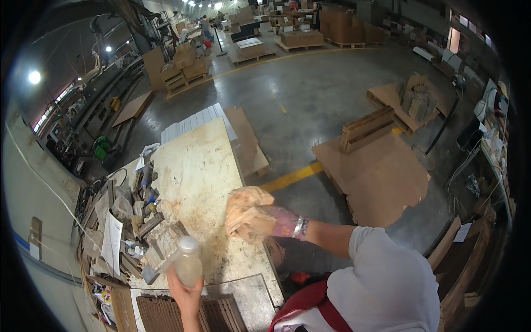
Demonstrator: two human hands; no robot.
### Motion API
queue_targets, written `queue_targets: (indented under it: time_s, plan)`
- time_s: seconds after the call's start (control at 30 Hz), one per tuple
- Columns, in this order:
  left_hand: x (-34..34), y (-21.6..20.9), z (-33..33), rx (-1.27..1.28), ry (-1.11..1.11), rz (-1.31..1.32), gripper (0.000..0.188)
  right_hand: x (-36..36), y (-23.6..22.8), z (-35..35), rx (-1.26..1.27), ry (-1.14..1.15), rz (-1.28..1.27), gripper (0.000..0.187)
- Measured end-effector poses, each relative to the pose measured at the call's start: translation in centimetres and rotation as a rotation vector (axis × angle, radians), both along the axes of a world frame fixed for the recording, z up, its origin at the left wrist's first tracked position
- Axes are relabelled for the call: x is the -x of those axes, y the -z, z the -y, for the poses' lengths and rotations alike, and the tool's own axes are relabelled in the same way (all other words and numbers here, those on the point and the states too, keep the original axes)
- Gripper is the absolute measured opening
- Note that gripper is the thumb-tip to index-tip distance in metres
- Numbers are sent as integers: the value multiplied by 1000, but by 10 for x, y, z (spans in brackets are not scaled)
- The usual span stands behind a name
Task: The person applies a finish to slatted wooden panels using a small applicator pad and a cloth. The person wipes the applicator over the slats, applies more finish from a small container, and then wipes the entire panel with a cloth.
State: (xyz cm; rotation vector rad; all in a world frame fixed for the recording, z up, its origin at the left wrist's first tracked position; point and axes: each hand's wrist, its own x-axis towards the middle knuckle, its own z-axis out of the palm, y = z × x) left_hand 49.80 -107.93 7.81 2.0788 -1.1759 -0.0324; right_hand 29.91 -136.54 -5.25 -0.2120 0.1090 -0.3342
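Note:
My left hand (186, 290) is wrapped round a clear plastic bottle (190, 264) with a whitish cap, held tilted above the near part of the worktable. What fills the bottle looks pale and cloudy. At the table's right edge my right hand (283, 221), in a pink patterned glove with a shiny band at the wrist, grips a crumpled tan cloth (246, 213). The cloth hides its fingers. Beneath both hands lies the pale worktable (196, 160), its surface stained brown and dusty.
Tools, scraps and a sheet of paper (112, 242) clutter the table's left side. Slatted brown strips (221, 315) lie at its near edge. Right of the table, a brown board (381, 177) carries a wooden frame (368, 128). Pallets with cardboard boxes (301, 39) stand far off.

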Motion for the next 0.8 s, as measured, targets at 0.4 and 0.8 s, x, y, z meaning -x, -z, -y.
queue_targets:
  time_s: [0.4,0.8]
  plan:
    - [71,-36,-59,-555,-25,524,88,-13,-59,-121,388,-236,-324,44]
    - [69,-68,-66,-640,-37,822,78,-1,-42,-112,169,-248,29,37]
